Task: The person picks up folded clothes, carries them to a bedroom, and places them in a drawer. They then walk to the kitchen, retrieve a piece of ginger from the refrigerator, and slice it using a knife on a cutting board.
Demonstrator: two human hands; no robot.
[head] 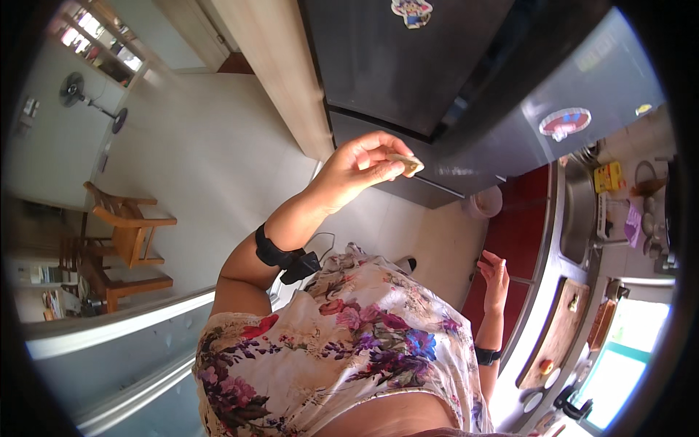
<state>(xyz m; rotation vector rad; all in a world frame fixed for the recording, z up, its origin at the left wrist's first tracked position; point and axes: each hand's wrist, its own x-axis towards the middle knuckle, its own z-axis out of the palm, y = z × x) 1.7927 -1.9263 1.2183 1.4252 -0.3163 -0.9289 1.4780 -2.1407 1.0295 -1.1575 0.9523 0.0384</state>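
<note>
My left hand [355,172] is raised in front of the dark refrigerator [404,60]. Thumb and fingers pinch a small pale piece [409,164], perhaps food; its exact kind is unclear. To the right, my right hand [495,278] hangs beside the red cabinet fronts [519,218], its fingers slightly apart and holding nothing. Past it, on the counter, lies a wooden cutting board [560,328]. On that board rest a round reddish fruit or vegetable [546,366] and a small pale piece [573,302].
A steel sink [578,218] is set into the counter, with a yellow container [607,177] behind it. A whitish bucket [486,202] stands on the floor by the cabinets. At left are a wooden chair [131,224], a standing fan [90,101] and a sliding door frame [125,322].
</note>
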